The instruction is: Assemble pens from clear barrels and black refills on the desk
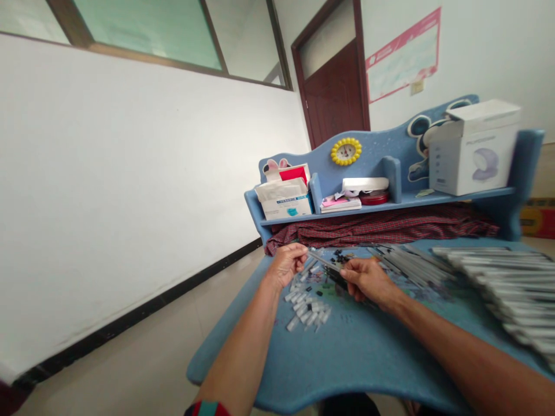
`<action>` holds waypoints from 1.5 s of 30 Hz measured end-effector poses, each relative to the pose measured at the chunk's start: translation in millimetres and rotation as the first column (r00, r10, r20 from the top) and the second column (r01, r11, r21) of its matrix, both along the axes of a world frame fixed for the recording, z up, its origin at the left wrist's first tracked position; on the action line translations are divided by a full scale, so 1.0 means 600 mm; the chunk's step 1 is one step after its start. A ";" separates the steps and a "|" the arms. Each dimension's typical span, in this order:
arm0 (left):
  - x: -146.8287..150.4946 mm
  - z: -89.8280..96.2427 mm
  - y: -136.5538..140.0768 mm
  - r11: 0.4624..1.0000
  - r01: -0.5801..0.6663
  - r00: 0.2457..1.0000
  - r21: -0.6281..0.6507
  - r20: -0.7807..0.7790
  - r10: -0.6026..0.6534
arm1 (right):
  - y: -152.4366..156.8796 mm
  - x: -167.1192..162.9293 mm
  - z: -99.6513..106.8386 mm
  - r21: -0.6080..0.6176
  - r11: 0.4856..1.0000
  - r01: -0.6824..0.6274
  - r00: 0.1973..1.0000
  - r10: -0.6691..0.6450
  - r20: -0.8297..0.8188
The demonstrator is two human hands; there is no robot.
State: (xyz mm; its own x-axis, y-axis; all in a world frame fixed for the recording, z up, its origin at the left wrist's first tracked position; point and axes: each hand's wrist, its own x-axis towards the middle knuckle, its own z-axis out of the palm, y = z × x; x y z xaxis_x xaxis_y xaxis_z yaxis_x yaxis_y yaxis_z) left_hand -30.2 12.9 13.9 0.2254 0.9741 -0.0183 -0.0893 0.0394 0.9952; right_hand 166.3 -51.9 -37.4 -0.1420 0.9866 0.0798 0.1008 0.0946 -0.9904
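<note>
Forearms (468, 353) over blue tbl (347, 358); 2 hands (286, 266) w/ thin tube (323, 260) btwn.

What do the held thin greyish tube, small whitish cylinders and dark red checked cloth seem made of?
Thin greyish translucent tube: probably smooth plastic, given its pale, see-through look.
Small whitish cylinders: likely frosted plastic, being cloudy.
Dark red checked cloth: soft, matt fabric, judging by its loose folds; fibre unclear.
</note>
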 end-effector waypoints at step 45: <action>0.004 0.006 -0.028 0.990 0.085 0.993 0.111 -0.091 -0.075 | -0.001 -0.012 0.033 0.570 0.814 -0.110 0.548 -0.428 0.719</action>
State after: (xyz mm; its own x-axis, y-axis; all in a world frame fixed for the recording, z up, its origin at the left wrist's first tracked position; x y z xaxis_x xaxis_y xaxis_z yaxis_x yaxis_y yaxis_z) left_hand -28.1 -3.8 17.5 0.3052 0.9498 0.0696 -0.0042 -0.0717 0.9974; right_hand 158.9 -52.7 -17.3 -0.2530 0.8331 0.4918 0.8660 0.4217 -0.2689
